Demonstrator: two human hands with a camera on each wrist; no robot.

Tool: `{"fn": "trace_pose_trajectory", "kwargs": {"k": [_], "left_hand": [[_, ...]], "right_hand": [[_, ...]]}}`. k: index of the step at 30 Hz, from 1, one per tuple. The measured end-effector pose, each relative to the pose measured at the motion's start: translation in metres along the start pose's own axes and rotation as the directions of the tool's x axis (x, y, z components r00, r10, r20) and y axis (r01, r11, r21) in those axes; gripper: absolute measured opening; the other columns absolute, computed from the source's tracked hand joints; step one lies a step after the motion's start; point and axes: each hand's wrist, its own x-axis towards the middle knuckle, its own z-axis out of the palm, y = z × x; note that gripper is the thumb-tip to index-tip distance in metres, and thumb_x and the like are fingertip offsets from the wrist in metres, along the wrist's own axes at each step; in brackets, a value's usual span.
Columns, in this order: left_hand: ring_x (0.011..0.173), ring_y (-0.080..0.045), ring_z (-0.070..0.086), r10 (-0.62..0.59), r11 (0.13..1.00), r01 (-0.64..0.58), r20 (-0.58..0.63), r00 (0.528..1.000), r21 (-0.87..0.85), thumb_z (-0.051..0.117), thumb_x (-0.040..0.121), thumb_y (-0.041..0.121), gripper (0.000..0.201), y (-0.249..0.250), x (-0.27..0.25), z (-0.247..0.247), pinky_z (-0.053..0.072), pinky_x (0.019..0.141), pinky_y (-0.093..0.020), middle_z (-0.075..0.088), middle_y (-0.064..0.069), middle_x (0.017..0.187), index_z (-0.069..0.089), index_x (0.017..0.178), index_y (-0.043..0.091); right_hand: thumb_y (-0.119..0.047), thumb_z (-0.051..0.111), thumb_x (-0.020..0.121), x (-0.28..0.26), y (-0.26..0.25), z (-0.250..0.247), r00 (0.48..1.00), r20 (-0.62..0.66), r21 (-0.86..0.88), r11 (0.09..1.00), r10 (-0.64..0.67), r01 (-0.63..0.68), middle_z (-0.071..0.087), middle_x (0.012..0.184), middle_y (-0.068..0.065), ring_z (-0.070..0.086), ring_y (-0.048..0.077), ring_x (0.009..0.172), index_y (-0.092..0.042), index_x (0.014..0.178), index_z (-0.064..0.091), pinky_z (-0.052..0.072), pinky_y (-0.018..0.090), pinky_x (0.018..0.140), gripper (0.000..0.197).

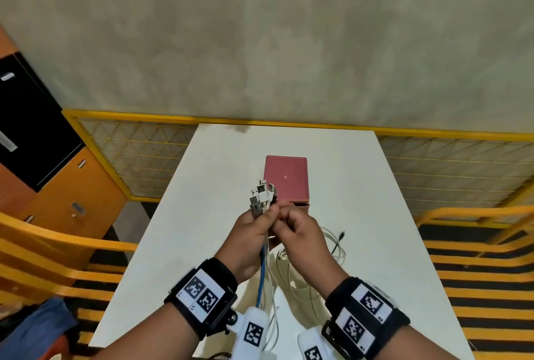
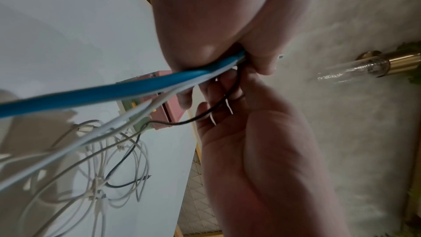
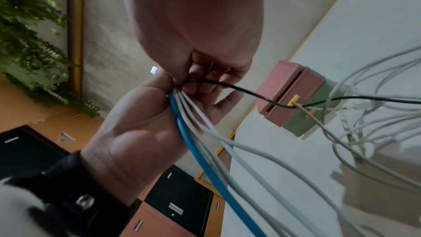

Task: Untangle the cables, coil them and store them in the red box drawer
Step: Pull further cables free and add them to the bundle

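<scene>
Above the table: both hands meet in mid-air, just in front of the red box [image 1: 286, 179].
Left hand [image 1: 251, 228]: fist curled round a bundle of cables [image 3: 205, 132], plug ends [image 1: 261, 196] fanned out above the fingers.
Right hand [image 1: 297, 229]: fingertips pinch at the black cable [image 3: 227, 86] right where it joins the bundle.
Blue cable [image 2: 91, 93]: thickest strand, hanging straight from the left fist.
Loose ends: white cable loops [image 2: 118, 177] lie knotted on the white table [image 1: 361, 186] below.
Drawer: its state is hard to read.
Doing it well: I'd keep the left grip firm, draw the black lead out one strand at a time, slowly, feeding slack so the loops below don't cinch tighter.
</scene>
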Motion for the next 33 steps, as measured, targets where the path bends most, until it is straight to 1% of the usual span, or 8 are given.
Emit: {"fn": "trace_pose_trajectory", "kwargs": {"k": [6, 8, 10, 13, 17, 21, 27, 33], "left_hand": [[0.094, -0.030, 0.071, 0.042, 0.998, -0.047, -0.139, 0.989, -0.033, 0.044, 0.104, 0.019, 0.029, 0.000, -0.002, -0.002, 0.053, 0.089, -0.042, 0.074, -0.015, 0.094, 0.067, 0.090, 0.007], [0.092, -0.033, 0.068, 0.047, 0.995, -0.062, -0.182, 0.982, -0.079, 0.043, 0.105, 0.020, 0.028, 0.002, -0.001, -0.006, 0.049, 0.094, -0.045, 0.074, -0.014, 0.082, 0.061, 0.088, 0.006], [0.086, -0.033, 0.067, 0.060, 0.993, -0.079, -0.197, 0.979, -0.089, 0.042, 0.105, 0.020, 0.028, 0.004, -0.004, -0.007, 0.049, 0.095, -0.046, 0.071, -0.012, 0.072, 0.059, 0.088, 0.005], [0.067, -0.027, 0.068, 0.047, 0.998, -0.053, -0.178, 0.983, -0.029, 0.044, 0.104, 0.022, 0.029, -0.001, -0.011, -0.004, 0.060, 0.073, -0.039, 0.062, -0.008, 0.065, 0.061, 0.088, 0.006], [0.048, -0.020, 0.048, 0.020, 0.994, -0.012, -0.066, 0.998, 0.111, 0.047, 0.103, 0.023, 0.028, -0.016, -0.024, -0.007, 0.048, 0.053, -0.030, 0.047, -0.005, 0.056, 0.060, 0.086, 0.004], [0.040, -0.016, 0.037, -0.103, 0.933, 0.076, 0.058, 0.993, 0.352, 0.052, 0.101, 0.022, 0.028, -0.033, -0.050, -0.027, 0.039, 0.048, -0.029, 0.038, 0.000, 0.049, 0.057, 0.080, 0.005], [0.041, -0.015, 0.027, -0.482, 0.794, 0.360, 0.146, 0.864, 0.490, 0.057, 0.099, 0.020, 0.027, -0.026, -0.084, -0.070, 0.024, 0.039, -0.022, 0.034, -0.004, 0.053, 0.057, 0.073, 0.012], [0.041, -0.011, 0.028, -0.089, 0.899, 0.117, -0.084, 0.992, 0.422, 0.065, 0.094, 0.018, 0.025, -0.010, -0.063, -0.052, 0.022, 0.041, -0.021, 0.041, 0.003, 0.053, 0.049, 0.076, 0.010]], "right_hand": [[-0.023, 0.065, 0.089, -0.010, 0.010, -0.023, 0.973, -0.124, 0.020, 0.981, 0.193, -0.192, 0.070, 0.085, -0.002, 0.063, 0.014, 0.075, -0.018, 0.080, 0.066, 0.049, 0.030, 0.068, 0.011], [-0.031, 0.054, 0.096, -0.014, 0.017, -0.037, 0.885, -0.079, 0.158, 0.882, 0.459, -0.443, 0.065, 0.074, 0.004, 0.054, 0.016, 0.062, -0.014, 0.077, 0.063, 0.039, 0.029, 0.057, 0.027], [-0.043, 0.045, 0.100, -0.021, 0.021, -0.038, 0.732, 0.161, 0.268, 0.685, 0.662, -0.678, 0.067, 0.073, 0.008, 0.056, 0.016, 0.057, -0.009, 0.082, 0.067, 0.039, 0.027, 0.054, 0.044], [-0.053, 0.043, 0.098, -0.023, 0.027, -0.022, 0.614, 0.418, 0.339, 0.512, 0.670, -0.789, 0.072, 0.079, 0.009, 0.064, 0.019, 0.067, -0.010, 0.088, 0.072, 0.048, 0.031, 0.067, 0.052], [-0.038, 0.040, 0.101, -0.004, 0.020, -0.011, 0.636, 0.413, 0.564, 0.365, 0.652, -0.741, 0.069, 0.067, 0.008, 0.065, 0.021, 0.056, -0.011, 0.094, 0.060, 0.050, 0.031, 0.064, 0.034], [-0.023, 0.040, 0.101, 0.012, 0.021, -0.023, 0.642, 0.324, 0.605, 0.369, 0.695, -0.705, 0.073, 0.069, 0.010, 0.067, 0.023, 0.064, -0.011, 0.090, 0.056, 0.053, 0.035, 0.068, 0.023], [-0.017, 0.040, 0.102, 0.021, 0.025, -0.031, 0.634, 0.294, 0.598, 0.380, 0.716, -0.706, 0.071, 0.067, 0.007, 0.064, 0.019, 0.065, -0.003, 0.095, 0.061, 0.050, 0.035, 0.072, 0.026], [-0.019, 0.035, 0.105, 0.003, 0.026, -0.013, 0.675, 0.343, 0.543, 0.449, 0.653, -0.710, 0.071, 0.106, 0.017, 0.069, 0.028, 0.093, -0.013, 0.104, 0.052, 0.051, 0.040, 0.079, 0.019]]}}
